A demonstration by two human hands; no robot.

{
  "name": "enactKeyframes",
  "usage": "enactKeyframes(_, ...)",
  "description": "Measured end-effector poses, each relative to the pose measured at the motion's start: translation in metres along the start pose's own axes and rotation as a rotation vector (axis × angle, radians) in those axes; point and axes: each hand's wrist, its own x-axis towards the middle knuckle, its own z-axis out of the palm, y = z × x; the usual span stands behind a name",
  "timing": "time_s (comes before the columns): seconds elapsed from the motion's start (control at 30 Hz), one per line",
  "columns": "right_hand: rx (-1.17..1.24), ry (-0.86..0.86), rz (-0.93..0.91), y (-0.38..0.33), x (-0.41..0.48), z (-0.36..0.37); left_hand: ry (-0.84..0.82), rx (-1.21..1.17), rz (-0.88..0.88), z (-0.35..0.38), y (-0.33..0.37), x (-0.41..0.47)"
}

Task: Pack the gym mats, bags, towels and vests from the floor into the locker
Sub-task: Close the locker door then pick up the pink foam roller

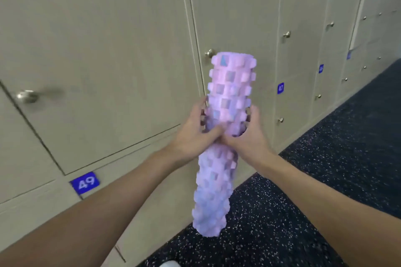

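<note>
A rolled pink-and-lilac mat with a knobbly surface (225, 93) stands nearly upright in front of me, held in the air. My left hand (195, 134) grips its middle from the left, thumb across the front. My right hand (249, 136) grips the same part from the right. The roll's lower end hangs above the dark floor. Behind it is the wall of beige lockers (108, 50), all doors closed. Locker 33 (236, 24) is directly behind the roll's top, its knob (209, 53) just left of the roll.
Locker 49's label (85, 182) is at lower left, and a metal knob (27, 96) sticks out at far left. More numbered lockers run off to the right. Black speckled rubber floor (303, 191) fills the lower right. A white shoe tip (170, 264) shows at the bottom edge.
</note>
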Motion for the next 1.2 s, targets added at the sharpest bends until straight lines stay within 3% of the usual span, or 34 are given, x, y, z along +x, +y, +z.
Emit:
enactKeyframes(0.2, 0.004, -0.327, -0.079, -0.058, -0.046, 0.088, 0.238, -0.019, -0.078, -0.102, 0.041, -0.085)
enactKeyframes(0.73, -0.033, -0.848, -0.074, -0.093, -0.208, 0.401, 0.632, 0.028, -0.427, -0.351, -0.022, -0.374)
enactKeyframes(1.0, -0.006, -0.988, -0.077, -0.092, -0.318, 0.569, 0.835, 0.107, -0.563, -0.455, -0.060, -0.519)
enactKeyframes(1.2, -0.013, -1.043, -0.058, -0.077, -0.367, 0.655, 0.934, 0.132, -0.612, -0.505, -0.108, -0.586)
